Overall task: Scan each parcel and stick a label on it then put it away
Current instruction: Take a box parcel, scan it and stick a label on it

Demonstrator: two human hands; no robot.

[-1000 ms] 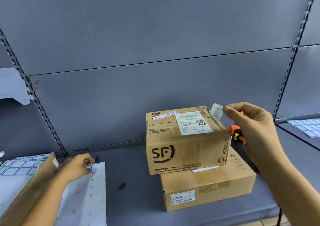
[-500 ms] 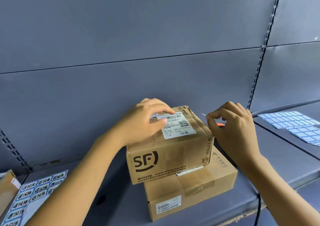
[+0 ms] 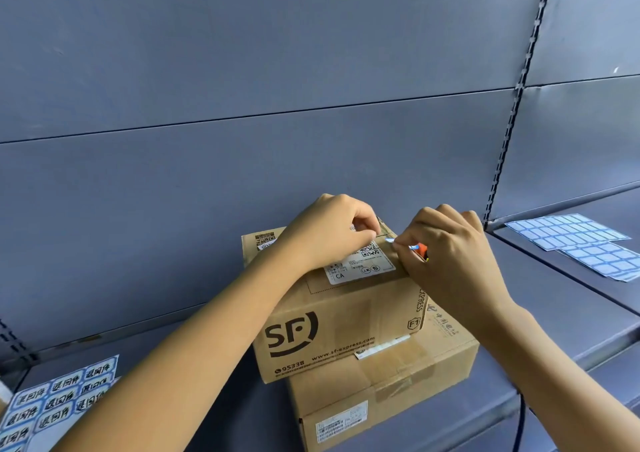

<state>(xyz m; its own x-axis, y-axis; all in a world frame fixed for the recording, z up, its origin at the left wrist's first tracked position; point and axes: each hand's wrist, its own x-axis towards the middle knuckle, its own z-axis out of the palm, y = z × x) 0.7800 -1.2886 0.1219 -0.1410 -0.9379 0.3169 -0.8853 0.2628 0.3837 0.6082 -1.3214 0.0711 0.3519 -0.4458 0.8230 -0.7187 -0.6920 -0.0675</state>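
Note:
A brown SF parcel (image 3: 332,327) sits on top of a second brown parcel (image 3: 391,399) on the grey shelf (image 3: 561,316). A white shipping label (image 3: 360,266) is stuck on the SF parcel's top. My right hand (image 3: 453,261) pinches a small white-and-blue label (image 3: 398,242) just above the top's far right corner. My left hand (image 3: 329,236) rests on the parcel's top with fingers curled, its thumb and forefinger together close to the small label; whether they touch it I cannot tell. An orange scanner (image 3: 421,250) peeks out behind my right fingers.
A sheet of blue-edged printed labels (image 3: 59,399) lies on the shelf at the lower left. Sheets of blank blue-edged labels (image 3: 585,240) lie on the neighbouring shelf at the right. A slotted upright (image 3: 516,105) separates the two bays. A black cable (image 3: 519,427) hangs below the shelf edge.
My left hand came from the label sheet at the left onto the SF parcel's top and curled its fingers. My right hand lowered the small label to the parcel's far right corner.

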